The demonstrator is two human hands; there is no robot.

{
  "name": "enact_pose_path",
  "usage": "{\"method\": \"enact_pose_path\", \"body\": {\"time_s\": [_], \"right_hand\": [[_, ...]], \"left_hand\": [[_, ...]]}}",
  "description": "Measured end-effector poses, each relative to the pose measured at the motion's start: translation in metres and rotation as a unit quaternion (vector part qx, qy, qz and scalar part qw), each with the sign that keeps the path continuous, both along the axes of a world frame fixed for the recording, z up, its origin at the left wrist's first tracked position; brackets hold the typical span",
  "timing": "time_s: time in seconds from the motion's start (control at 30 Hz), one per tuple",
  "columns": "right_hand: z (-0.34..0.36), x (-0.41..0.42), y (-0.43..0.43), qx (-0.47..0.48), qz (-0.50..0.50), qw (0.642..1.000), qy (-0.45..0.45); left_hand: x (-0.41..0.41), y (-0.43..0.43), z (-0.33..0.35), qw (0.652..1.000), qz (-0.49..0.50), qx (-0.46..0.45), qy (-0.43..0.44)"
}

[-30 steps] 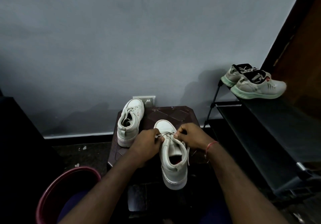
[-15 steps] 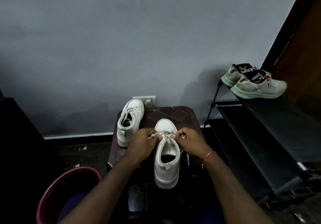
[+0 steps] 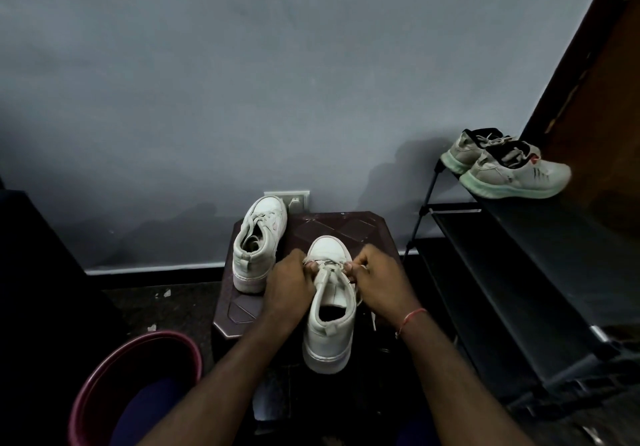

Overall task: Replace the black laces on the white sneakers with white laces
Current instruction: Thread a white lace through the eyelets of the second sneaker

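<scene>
Your inventory by colour: near white leather sneaker (image 3: pixel 329 328), white throughout, with white laces (image 3: pixel 327 267). Far white leather sneaker (image 3: pixel 258 238), same white, pale laces. Dark brown plastic table (image 3: pixel 339 227), with a moulded diamond pattern on top. Maroon round plastic bucket (image 3: pixel 104 380). Pair of grey running shoes (image 3: pixel 509 168), with mint-green soles, black collars and a red spot. Black metal shoe rack (image 3: pixel 519 255). Blue-grey wall (image 3: pixel 277 82). Red thread bracelet (image 3: pixel 410 317) on your right wrist.

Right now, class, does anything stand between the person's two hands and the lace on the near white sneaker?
Nothing visible does. The left hand and right hand are already on the white lace at the throat of the near sneaker, one each side. The other sneaker sits apart, on the left of the stool.
</scene>
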State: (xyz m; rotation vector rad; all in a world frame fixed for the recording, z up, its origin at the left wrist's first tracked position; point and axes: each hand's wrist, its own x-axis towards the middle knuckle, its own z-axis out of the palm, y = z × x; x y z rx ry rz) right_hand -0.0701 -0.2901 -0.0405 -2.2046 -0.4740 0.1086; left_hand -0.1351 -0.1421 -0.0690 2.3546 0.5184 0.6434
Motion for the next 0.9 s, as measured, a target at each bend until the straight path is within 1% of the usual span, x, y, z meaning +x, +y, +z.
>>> {"method": "enact_pose_path", "body": {"time_s": [0.07, 0.1, 0.17, 0.23, 0.27, 0.37, 0.4, 0.47, 0.57, 0.63, 0.73, 0.8, 0.83, 0.87, 0.9], "right_hand": [[-0.004, -0.005, 0.001, 0.138, -0.013, 0.985, 0.105], [-0.006, -0.006, 0.000, 0.172, -0.019, 0.977, 0.125], [-0.009, -0.008, -0.001, 0.159, -0.031, 0.982, 0.094], [-0.013, -0.009, -0.001, 0.139, -0.042, 0.987, 0.063], [-0.015, -0.008, -0.001, 0.141, -0.040, 0.987, 0.068], [-0.017, -0.007, -0.002, 0.177, -0.020, 0.975, 0.130], [-0.016, -0.005, -0.002, 0.184, -0.013, 0.973, 0.140], [-0.011, -0.002, 0.000, 0.159, 0.002, 0.980, 0.120], [-0.005, 0.002, 0.007, 0.051, 0.015, 0.998, 0.020], [0.000, 0.002, 0.008, -0.006, 0.028, 0.999, -0.041], [0.005, 0.001, 0.006, -0.048, 0.050, 0.995, -0.071], [0.004, 0.001, 0.006, -0.032, 0.034, 0.998, -0.052], [0.001, 0.000, 0.006, 0.006, 0.020, 1.000, -0.018], [-0.003, -0.001, 0.006, 0.065, 0.007, 0.997, 0.034], [-0.005, -0.003, 0.006, 0.130, -0.002, 0.988, 0.088]], "left_hand": [[-0.002, 0.000, -0.003, 0.997, 0.041, -0.058, -0.020], [-0.003, -0.002, -0.004, 0.994, 0.054, -0.086, -0.028], [-0.005, -0.005, -0.007, 0.991, 0.050, -0.122, -0.033], [-0.006, -0.005, -0.008, 0.990, 0.008, -0.138, -0.025], [-0.006, -0.004, -0.006, 0.988, -0.012, -0.153, -0.015], [-0.006, 0.006, -0.001, 0.971, -0.056, -0.230, 0.021], [-0.005, 0.008, 0.000, 0.967, -0.067, -0.243, 0.029], [-0.002, 0.009, 0.003, 0.970, -0.082, -0.226, 0.038], [0.004, 0.003, 0.007, 0.988, -0.065, -0.131, 0.050], [0.006, -0.001, 0.007, 0.996, -0.046, -0.061, 0.046], [0.005, -0.004, 0.007, 0.999, -0.028, 0.012, 0.043], [0.004, -0.005, 0.007, 0.998, -0.005, 0.033, 0.044], [0.003, -0.006, 0.006, 0.999, 0.009, 0.031, 0.041], [0.003, -0.007, 0.005, 0.999, 0.025, 0.024, 0.035], [0.003, -0.008, 0.005, 0.999, 0.040, 0.015, 0.028]]}}
